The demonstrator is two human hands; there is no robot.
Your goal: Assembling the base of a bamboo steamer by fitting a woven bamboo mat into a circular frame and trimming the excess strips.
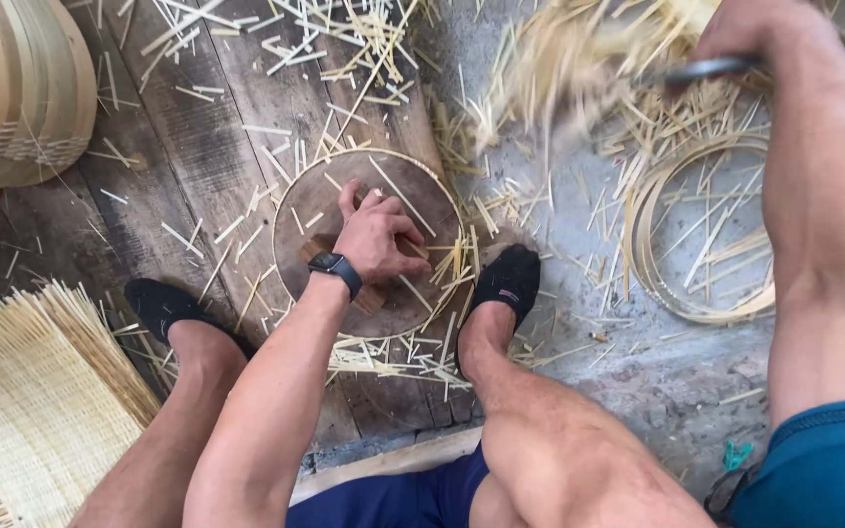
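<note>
Item: left hand, grip pressed down on a wooden block atop a round chopping disc between both feet. Right hand, at one o'clock, raised, clenched on a blurred dark tool. Risk: a misjudged downstroke could land on the fingers.

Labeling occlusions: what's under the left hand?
The left hand presses a wooden block on a round disc. Block's middle is covered; strips lie around.
</note>
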